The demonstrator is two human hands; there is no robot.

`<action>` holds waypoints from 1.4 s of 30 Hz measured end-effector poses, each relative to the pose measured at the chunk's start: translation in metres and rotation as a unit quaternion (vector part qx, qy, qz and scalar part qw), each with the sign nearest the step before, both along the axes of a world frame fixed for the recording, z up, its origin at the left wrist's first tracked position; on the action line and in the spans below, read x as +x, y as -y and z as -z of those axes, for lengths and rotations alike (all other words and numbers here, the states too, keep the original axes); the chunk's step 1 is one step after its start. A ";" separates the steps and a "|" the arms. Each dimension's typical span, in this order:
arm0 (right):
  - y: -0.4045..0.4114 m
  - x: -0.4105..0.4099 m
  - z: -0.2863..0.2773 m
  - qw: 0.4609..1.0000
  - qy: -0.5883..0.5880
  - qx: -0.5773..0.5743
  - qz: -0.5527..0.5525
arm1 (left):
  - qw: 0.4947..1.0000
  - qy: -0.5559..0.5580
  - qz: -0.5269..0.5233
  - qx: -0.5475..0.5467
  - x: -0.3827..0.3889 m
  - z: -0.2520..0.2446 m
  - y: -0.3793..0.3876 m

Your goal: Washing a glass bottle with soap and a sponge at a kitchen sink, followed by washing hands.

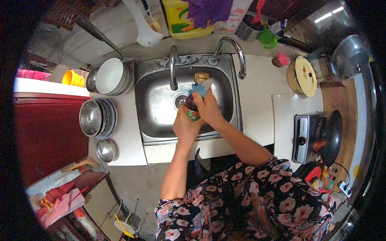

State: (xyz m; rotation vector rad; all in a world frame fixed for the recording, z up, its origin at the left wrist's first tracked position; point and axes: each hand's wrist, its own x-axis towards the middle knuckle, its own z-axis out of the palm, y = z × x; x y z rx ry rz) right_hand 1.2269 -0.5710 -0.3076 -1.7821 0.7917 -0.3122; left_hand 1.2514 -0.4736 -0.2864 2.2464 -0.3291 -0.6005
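Observation:
Over a stainless steel sink (156, 120), both of my hands are on a dark bottle or jar (191, 104) with a gold-coloured cap (201, 77) and a green and red label. My left hand (187, 125) grips its lower, labelled part. Higher up, my right hand (208, 105) holds a blue cloth or sponge (198, 89) against the dark upper part. My fingers hide part of the container. A chrome faucet (174, 69) stands just left of the cap, and the sink drain (181, 101) shows beside my left hand.
Stacked white bowls (110, 76) and metal bowls (90, 118) stand left of the sink. A second faucet (230, 42) rises at its back right. Farther right are a lidded cream enamel pot (305, 76) and a gas stove (301, 138) with a dark wok lid (333, 138).

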 end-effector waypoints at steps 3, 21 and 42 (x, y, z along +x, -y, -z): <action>-0.003 -0.004 -0.010 0.990 -0.137 0.019 -0.028 | 0.997 0.061 -0.035 0.005 -0.005 0.017 0.001; 0.045 0.024 -0.006 0.791 0.123 0.545 -0.248 | 0.798 -0.444 0.091 -0.397 0.011 0.030 -0.017; -0.002 0.003 -0.016 0.992 -0.002 -0.035 -0.123 | 0.992 0.120 -0.036 -0.003 -0.003 0.034 0.011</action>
